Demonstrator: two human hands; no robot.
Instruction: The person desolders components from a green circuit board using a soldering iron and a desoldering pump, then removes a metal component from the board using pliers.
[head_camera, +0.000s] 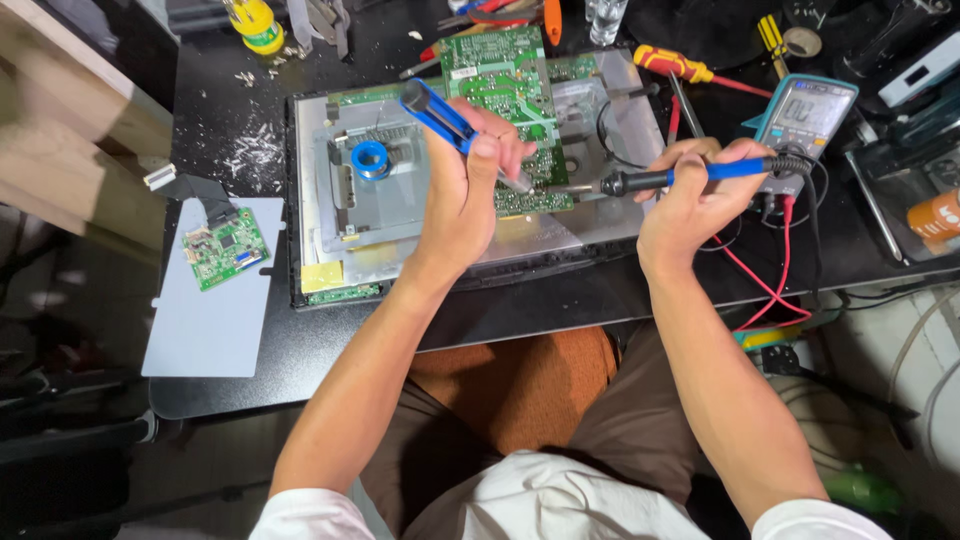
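Two hands work over the circuit board (510, 90): left hand (465, 195) fingers clasp a blue pump (440, 115), right hand (695, 195) fingers grip the soldering iron (650, 180).

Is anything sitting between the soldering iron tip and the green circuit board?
Nothing visible. The soldering iron in the right hand reaches the green circuit board over bare metal. The blue pump tool in the left hand comes in from the other side.
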